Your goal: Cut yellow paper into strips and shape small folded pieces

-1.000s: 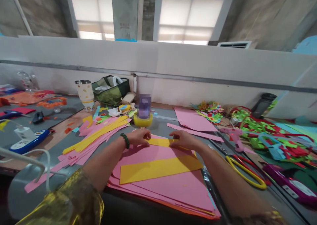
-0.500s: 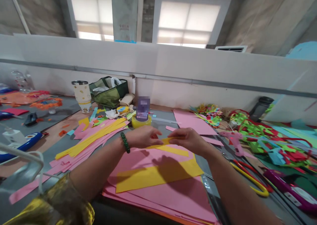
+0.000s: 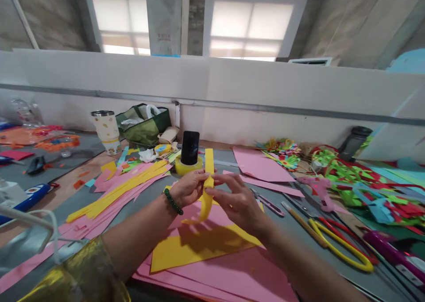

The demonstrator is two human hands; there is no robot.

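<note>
Yellow paper strip (image 3: 206,200) at the center of the frame, up in the air over the pink paper stack (image 3: 232,273)! It's narrow, smooth and matte, with its long axis close to upright: the flat, square-cut top end points up the frame, the lower half bows into a soft curl, and the tail bends off toward the lower left. Left hand (image 3: 190,187) has it, thumb and fingertips closed in a pinch around mid-length. Right hand (image 3: 237,201) is there too, thumb against the strip, index fingertip by its edge, a small gap between them; how firmly that one grips, I can't tell. Below, a wide yellow sheet (image 3: 179,253) lies flat and slanted across the stack, rising toward the right. Glossy, round green beads make up the bracelet (image 3: 173,202) on the left wrist.
</note>
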